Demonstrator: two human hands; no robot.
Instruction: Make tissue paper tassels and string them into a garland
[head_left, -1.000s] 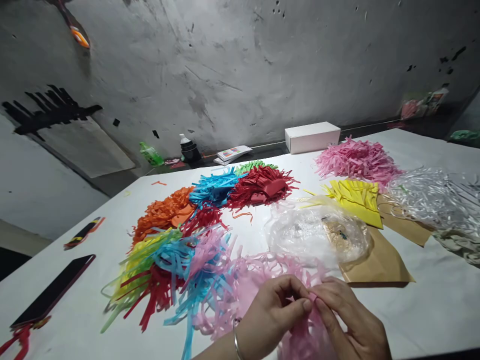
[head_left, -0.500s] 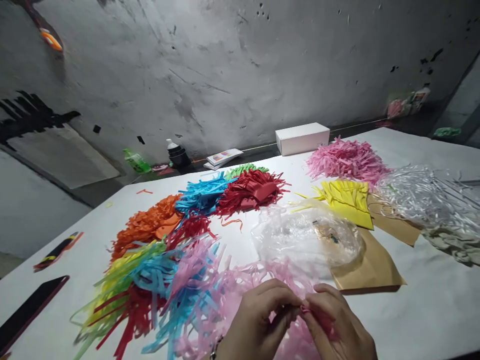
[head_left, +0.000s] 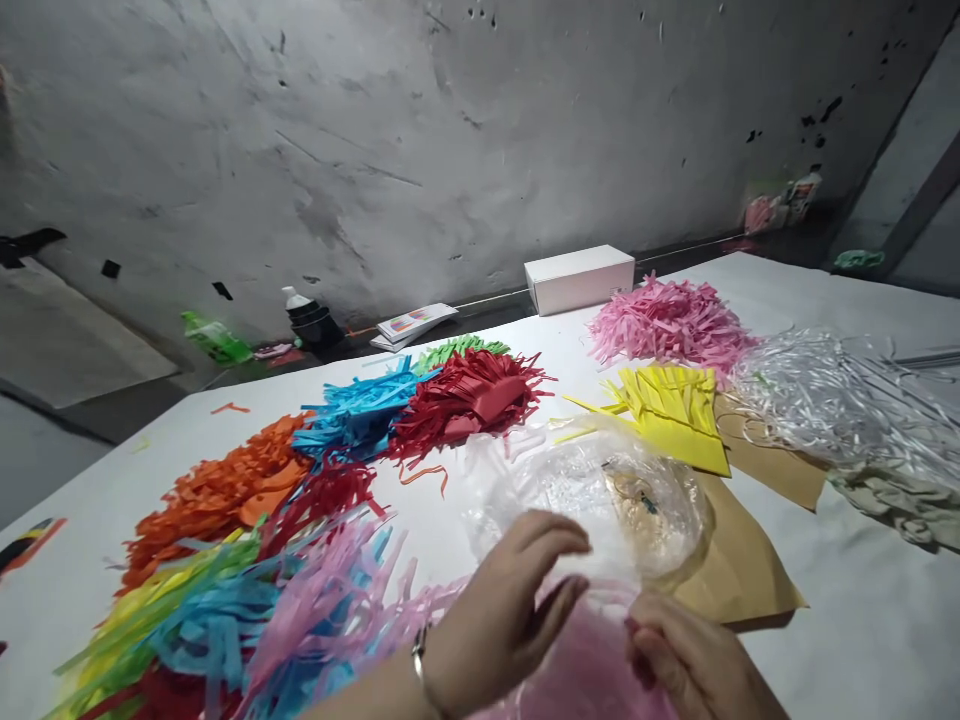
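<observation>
My left hand [head_left: 510,600], with a metal bracelet at the wrist, hovers above pink tissue-paper fringe [head_left: 592,650], its thumb and fingers apart and nothing between them. Opposite it, my right hand [head_left: 686,650] is closed in a pinch on the pink tissue paper; the exact spot it grips is partly hidden by the fingers. To the left lies a mixed heap of tissue tassels [head_left: 217,610] in yellow, green, blue, red and pink. Just beyond my hands rests a clear plastic bag [head_left: 532,490] with small golden pieces inside.
Orange [head_left: 217,480], blue [head_left: 360,405] and red fringe bundles [head_left: 472,400] lie behind the heap. Yellow fringe [head_left: 675,410], brown paper [head_left: 739,560], pink fringe [head_left: 671,325] and silvery strings [head_left: 840,395] are on the right. A white box [head_left: 581,280] stands near the wall.
My hands have come apart from their joint pinch. The left has let go and opened, while the right stays closed on the pink paper. The view has shifted to the right.
</observation>
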